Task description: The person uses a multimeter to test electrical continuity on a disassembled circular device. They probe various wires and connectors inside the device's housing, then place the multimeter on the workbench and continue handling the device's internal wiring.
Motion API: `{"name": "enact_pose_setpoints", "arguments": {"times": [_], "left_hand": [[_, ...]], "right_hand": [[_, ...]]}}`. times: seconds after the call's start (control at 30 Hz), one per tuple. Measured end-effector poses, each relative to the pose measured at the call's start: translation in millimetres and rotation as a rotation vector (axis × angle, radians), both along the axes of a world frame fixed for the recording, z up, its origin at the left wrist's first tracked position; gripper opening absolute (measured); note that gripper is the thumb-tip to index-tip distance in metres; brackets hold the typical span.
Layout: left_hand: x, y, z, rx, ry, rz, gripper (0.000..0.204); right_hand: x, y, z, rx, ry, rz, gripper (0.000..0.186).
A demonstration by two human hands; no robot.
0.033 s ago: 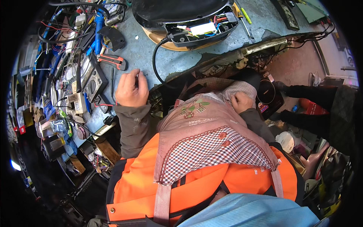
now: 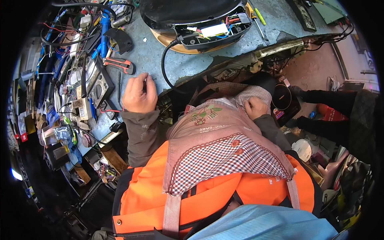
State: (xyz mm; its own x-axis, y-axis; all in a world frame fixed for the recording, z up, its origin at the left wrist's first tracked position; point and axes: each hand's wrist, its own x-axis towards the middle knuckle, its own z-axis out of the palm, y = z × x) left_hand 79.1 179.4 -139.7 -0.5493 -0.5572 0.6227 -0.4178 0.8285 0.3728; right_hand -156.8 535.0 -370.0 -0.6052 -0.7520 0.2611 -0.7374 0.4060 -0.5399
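Observation:
My left hand (image 2: 140, 95) rests on the front edge of the blue-grey bench (image 2: 146, 52), its fingers curled in and nothing visible in them. On my lap, over the checked pink apron (image 2: 224, 105), lies my right hand (image 2: 256, 108), loosely closed, with nothing seen in it. Beyond the hands stands a black-topped appliance (image 2: 188, 14) with a tan underside. Its open compartment shows coloured wires and a white-covered part (image 2: 214, 31). A black power cord (image 2: 164, 66) leaves it and droops over the bench edge. Near my left hand is a red-and-black hand tool (image 2: 120, 65).
A multimeter (image 2: 103, 86) sits among tangled cables and tools at the left. Right of the appliance lie a screwdriver (image 2: 262, 30) and a yellow-green pen-like stick (image 2: 260, 17). Another person's dark-clothed legs (image 2: 328, 100) reach in from the right, near a black round-marked plate (image 2: 285, 100).

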Motion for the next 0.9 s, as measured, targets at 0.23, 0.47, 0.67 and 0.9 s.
{"name": "enact_pose_setpoints", "arguments": {"times": [0.23, 0.47, 0.67, 0.9], "left_hand": [[1, 4, 11, 0.153, 0.192, -0.018, 0.015], [-69, 3, 96, 0.109, 0.142, -0.419, 0.016], [-135, -3, 103, 0.114, -0.205, -0.518, 0.028], [-150, -2, 105, 0.091, -0.435, -0.443, 0.031]], "right_hand": [[2, 1, 2, -0.019, -0.003, -0.026, 0.022], [1, -1, 1, -0.037, 0.035, -0.028, 0.024], [2, 1, 1, -0.014, 0.010, -0.068, 0.025], [3, 8, -5, -0.062, 0.022, -0.095, 0.027]]}}
